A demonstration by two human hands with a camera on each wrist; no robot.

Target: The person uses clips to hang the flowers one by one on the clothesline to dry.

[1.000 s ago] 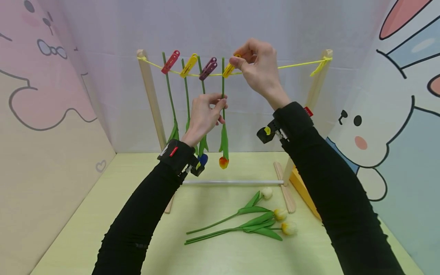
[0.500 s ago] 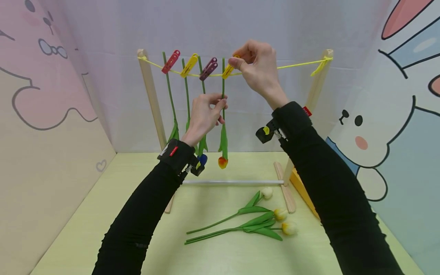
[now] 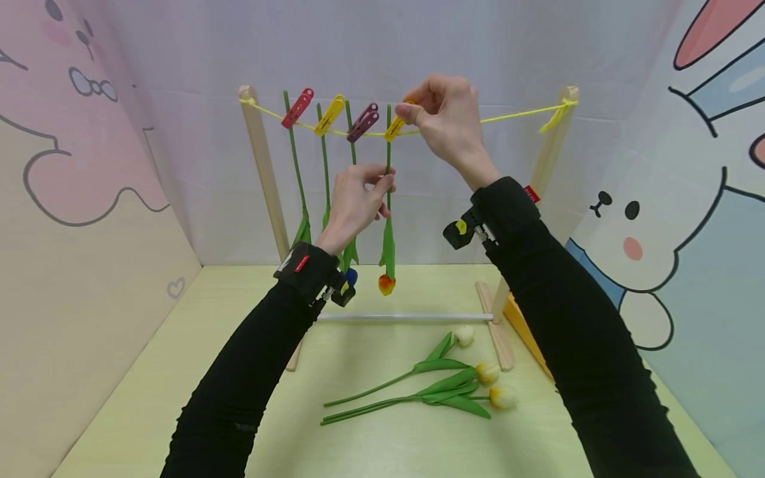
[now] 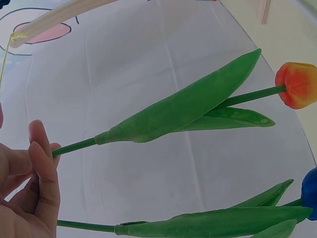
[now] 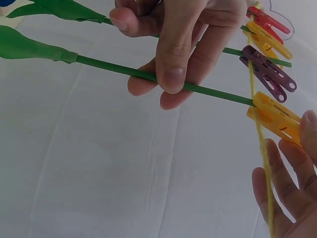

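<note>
An orange-red artificial tulip (image 3: 387, 285) hangs head down, its green stem (image 5: 114, 68) pinched between thumb and fingers of my left hand (image 3: 358, 199). Above, my right hand (image 3: 448, 119) pinches the tail end of a yellow clothespin (image 5: 277, 116), whose mouth sits over the stem's upper end at the yellow string (image 5: 261, 144). To the left, a purple clothespin (image 3: 362, 123), another yellow clothespin (image 3: 329, 115) and a red clothespin (image 3: 297, 108) hold more stems on the string. A blue tulip (image 4: 310, 194) hangs beside the orange one; other blooms are hidden behind my left arm.
The string is tied between two wooden posts (image 3: 263, 166), with a pale crossbar (image 3: 406, 317) low between them. Three whitish-yellow tulips (image 3: 442, 390) lie on the table (image 3: 370, 451) in front. A yellow-orange object (image 3: 526, 328) stands at right, partly behind my right sleeve.
The right hand, the yellow clothespin and the string near it have dropped slightly. The tulip in my left hand has lowered a little too; both hands keep their grips.
</note>
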